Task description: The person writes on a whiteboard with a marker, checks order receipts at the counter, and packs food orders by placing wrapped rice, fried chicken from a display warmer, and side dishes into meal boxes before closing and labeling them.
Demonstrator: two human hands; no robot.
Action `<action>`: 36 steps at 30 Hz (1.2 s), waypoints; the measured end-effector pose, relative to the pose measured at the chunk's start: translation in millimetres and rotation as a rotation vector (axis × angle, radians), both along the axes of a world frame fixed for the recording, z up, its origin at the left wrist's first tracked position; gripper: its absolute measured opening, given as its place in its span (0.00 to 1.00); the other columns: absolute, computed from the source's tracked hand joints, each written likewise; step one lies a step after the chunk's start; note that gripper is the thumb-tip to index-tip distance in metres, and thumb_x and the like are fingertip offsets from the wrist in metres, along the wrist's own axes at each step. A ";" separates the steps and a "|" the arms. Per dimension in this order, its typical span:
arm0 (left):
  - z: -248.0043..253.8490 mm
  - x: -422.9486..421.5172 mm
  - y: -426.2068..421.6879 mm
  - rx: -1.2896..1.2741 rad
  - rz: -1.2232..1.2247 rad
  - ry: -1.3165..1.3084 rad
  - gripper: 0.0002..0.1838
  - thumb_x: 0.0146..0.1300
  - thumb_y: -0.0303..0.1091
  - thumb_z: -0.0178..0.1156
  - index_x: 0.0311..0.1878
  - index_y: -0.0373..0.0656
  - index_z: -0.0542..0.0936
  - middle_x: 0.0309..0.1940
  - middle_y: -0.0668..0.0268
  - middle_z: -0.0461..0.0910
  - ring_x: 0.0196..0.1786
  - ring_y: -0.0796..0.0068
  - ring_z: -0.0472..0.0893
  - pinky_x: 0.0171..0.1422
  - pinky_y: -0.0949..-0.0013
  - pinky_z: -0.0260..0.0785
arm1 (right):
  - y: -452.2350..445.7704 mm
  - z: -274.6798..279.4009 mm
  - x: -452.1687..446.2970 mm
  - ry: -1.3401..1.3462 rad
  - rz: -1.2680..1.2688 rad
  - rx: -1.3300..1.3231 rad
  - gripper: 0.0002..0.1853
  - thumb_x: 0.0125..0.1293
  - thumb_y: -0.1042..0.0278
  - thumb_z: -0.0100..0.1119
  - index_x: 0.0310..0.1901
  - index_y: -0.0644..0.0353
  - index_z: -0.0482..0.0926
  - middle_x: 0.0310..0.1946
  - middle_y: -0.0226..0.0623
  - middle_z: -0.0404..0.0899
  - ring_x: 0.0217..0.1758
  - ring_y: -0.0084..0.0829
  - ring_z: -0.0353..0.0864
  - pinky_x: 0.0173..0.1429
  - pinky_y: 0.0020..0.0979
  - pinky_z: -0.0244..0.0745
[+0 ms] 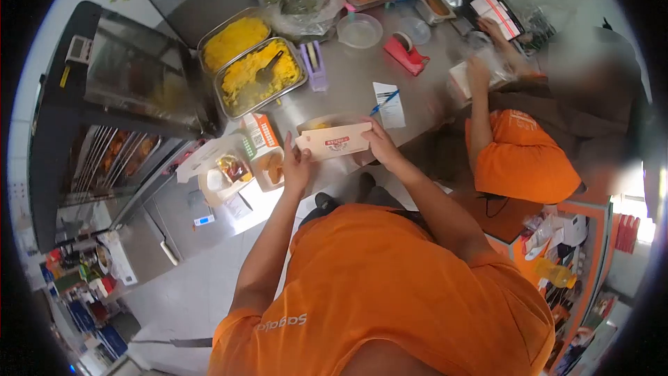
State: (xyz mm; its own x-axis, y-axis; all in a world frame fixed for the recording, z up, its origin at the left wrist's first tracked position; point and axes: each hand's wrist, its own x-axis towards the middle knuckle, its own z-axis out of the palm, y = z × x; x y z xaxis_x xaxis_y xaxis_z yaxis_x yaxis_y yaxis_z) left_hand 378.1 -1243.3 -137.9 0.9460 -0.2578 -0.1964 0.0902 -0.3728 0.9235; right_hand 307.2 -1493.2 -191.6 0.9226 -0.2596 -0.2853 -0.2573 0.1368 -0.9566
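My left hand (pixel 298 166) grips the left end of a cardboard takeaway box (pixel 335 143), and my right hand (pixel 380 142) has hold of its right end. The panel facing me is light brown with a red printed logo. Behind it, a bit of yellow food shows inside the box. Just left of my left hand stands a carton with an orange-and-white printed lid (pixel 259 134) and fried-looking food (pixel 270 166) in it. Beside that is an open takeaway box (pixel 221 191) with white rice and a sauced item.
Steel trays of yellow food (pixel 233 94) stand at the back, one with a black scoop (pixel 270 66). Nearby are a purple tape dispenser (pixel 314 69), a red tape dispenser (pixel 406 54) and paper with a pen (pixel 388 104). A co-worker in orange (pixel 522 157) handles packaging at right.
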 end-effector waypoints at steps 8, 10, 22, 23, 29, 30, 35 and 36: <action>-62.2 9.2 -0.9 0.172 -0.019 -0.216 0.15 0.78 0.35 0.52 0.59 0.34 0.75 0.44 0.46 0.84 0.46 0.56 0.84 0.51 0.58 0.73 | 0.5 35.6 16.7 0.236 -0.039 -0.450 0.24 0.71 0.48 0.63 0.56 0.62 0.83 0.49 0.47 0.86 0.53 0.40 0.85 0.59 0.38 0.76; -84.7 13.4 4.4 0.307 -0.079 -0.405 0.15 0.77 0.35 0.54 0.55 0.33 0.77 0.37 0.46 0.84 0.39 0.51 0.84 0.44 0.55 0.73 | 5.3 29.2 15.0 0.258 -0.074 -0.580 0.25 0.71 0.46 0.60 0.48 0.65 0.85 0.44 0.51 0.86 0.50 0.46 0.85 0.58 0.43 0.75; -57.8 51.9 -33.4 0.359 -0.295 -0.623 0.26 0.64 0.24 0.57 0.66 0.31 0.75 0.64 0.41 0.75 0.62 0.39 0.77 0.72 0.51 0.69 | 20.0 -25.3 47.8 -0.283 -0.168 -1.004 0.15 0.65 0.68 0.64 0.52 0.63 0.79 0.50 0.49 0.81 0.51 0.55 0.80 0.55 0.48 0.75; -63.7 53.7 -40.4 0.350 -0.227 -0.606 0.19 0.66 0.25 0.57 0.60 0.30 0.77 0.58 0.42 0.77 0.57 0.40 0.79 0.66 0.50 0.72 | 21.4 -23.8 49.6 -0.247 -0.121 -1.011 0.14 0.65 0.68 0.64 0.50 0.63 0.79 0.49 0.48 0.81 0.51 0.55 0.80 0.55 0.48 0.75; -57.6 54.6 -52.3 0.201 -0.012 -0.845 0.07 0.72 0.28 0.55 0.44 0.33 0.76 0.38 0.49 0.79 0.42 0.47 0.78 0.49 0.52 0.72 | 15.4 -1.3 62.9 -0.348 -0.049 -1.063 0.10 0.67 0.67 0.64 0.44 0.63 0.79 0.44 0.48 0.83 0.49 0.53 0.80 0.53 0.50 0.75; -59.6 54.8 -50.5 0.230 -0.023 -0.717 0.07 0.72 0.28 0.55 0.44 0.34 0.76 0.38 0.49 0.79 0.41 0.47 0.78 0.49 0.53 0.72 | 16.9 -11.3 64.0 -0.374 -0.067 -1.087 0.09 0.67 0.67 0.64 0.44 0.63 0.79 0.43 0.48 0.83 0.49 0.53 0.80 0.53 0.50 0.75; -58.8 64.4 -58.7 0.070 -0.016 -0.475 0.07 0.72 0.27 0.54 0.46 0.36 0.78 0.38 0.50 0.81 0.42 0.48 0.80 0.50 0.56 0.73 | 9.5 0.2 111.3 -0.173 -0.065 -0.948 0.19 0.65 0.64 0.63 0.55 0.59 0.73 0.45 0.49 0.84 0.46 0.56 0.83 0.50 0.52 0.76; -66.6 64.5 -56.0 0.032 -0.021 -0.470 0.07 0.72 0.27 0.53 0.46 0.36 0.79 0.39 0.50 0.81 0.43 0.48 0.81 0.50 0.55 0.73 | 7.4 -3.8 138.0 -0.265 -0.137 -0.973 0.20 0.64 0.64 0.65 0.55 0.59 0.72 0.46 0.49 0.84 0.47 0.57 0.83 0.50 0.53 0.76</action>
